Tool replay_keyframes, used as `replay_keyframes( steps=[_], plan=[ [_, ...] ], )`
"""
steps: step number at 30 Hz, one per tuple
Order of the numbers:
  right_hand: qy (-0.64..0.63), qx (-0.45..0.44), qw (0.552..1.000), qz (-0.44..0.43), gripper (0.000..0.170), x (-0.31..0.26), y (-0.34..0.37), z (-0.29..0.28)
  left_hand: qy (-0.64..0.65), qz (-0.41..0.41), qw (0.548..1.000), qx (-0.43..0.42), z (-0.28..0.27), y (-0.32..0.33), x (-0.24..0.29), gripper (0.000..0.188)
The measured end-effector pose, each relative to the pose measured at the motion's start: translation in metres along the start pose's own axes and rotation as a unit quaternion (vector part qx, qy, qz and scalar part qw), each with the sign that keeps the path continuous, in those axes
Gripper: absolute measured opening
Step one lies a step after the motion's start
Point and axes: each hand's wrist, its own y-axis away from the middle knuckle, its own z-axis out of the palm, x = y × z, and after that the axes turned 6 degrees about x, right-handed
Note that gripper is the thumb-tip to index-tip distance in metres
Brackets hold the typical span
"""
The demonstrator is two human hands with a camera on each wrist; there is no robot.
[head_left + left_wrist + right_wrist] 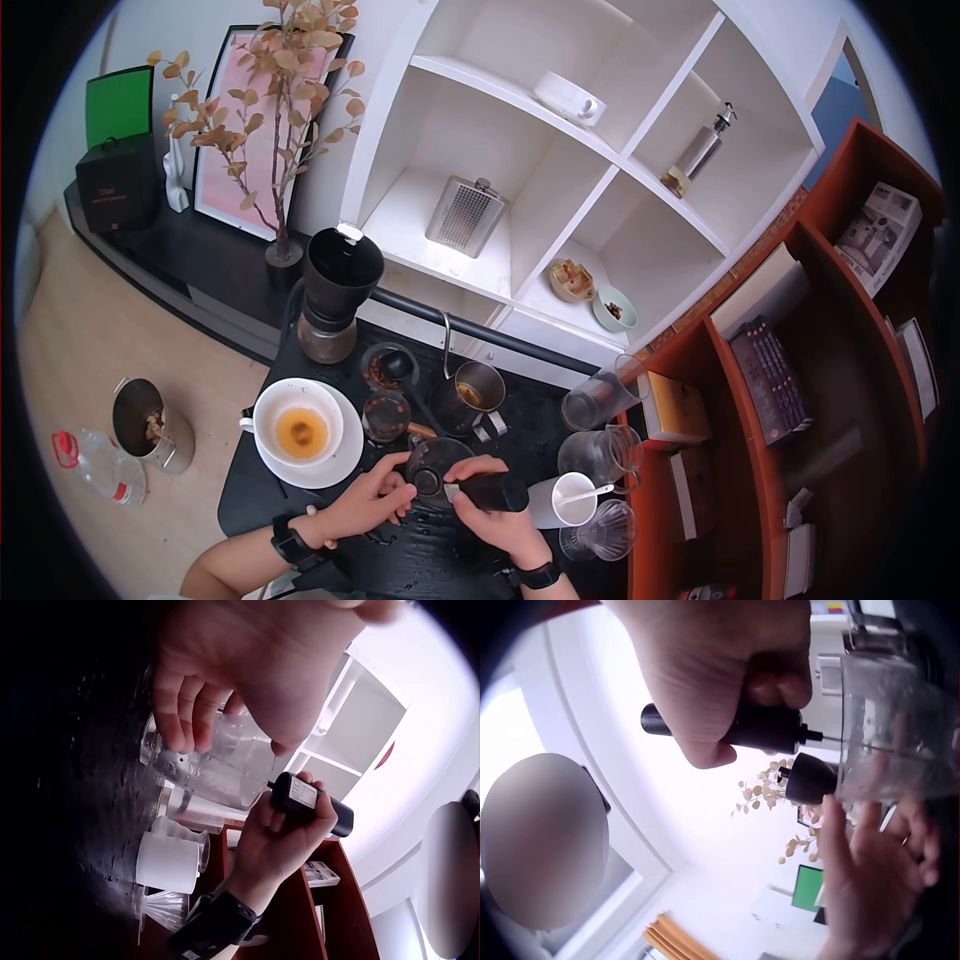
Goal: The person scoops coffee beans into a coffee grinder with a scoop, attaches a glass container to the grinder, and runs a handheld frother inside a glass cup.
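Note:
My left hand (365,503) holds a clear glass vessel (225,769) low over the black table, its fingers along the side and the thumb at the rim. Droplets cling to the glass. My right hand (500,522) grips a black handheld milk frother (761,726), a small white label on its body. In the right wrist view, the frother's thin metal rod (855,742) reaches across the rim into the glass. The rod's far end is hard to make out through the wall. A white cup (565,505) with a spoon stands right of the right hand.
At left, a wide white cup (258,408) of brown liquid sits on a saucer (345,462). Behind the hands stand a black grinder (335,300), small containers and a gooseneck kettle (475,395). A glass jug (597,458) and ribbed glass dripper (605,530) line the right edge.

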Motion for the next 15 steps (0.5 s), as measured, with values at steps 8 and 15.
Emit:
replay_keyframes(
  steps=[8,15],
  plan=[
    [0.016,0.040,0.999,0.000,0.020,0.008,-0.004,0.002,-0.015,0.005,1.000,-0.004,0.000,0.001,0.001,0.043],
    [-0.024,0.029,0.998,0.044,0.016,0.004,-0.007,0.001,-0.004,0.002,1.000,-0.005,0.000,0.001,0.002,0.043]
  ],
)
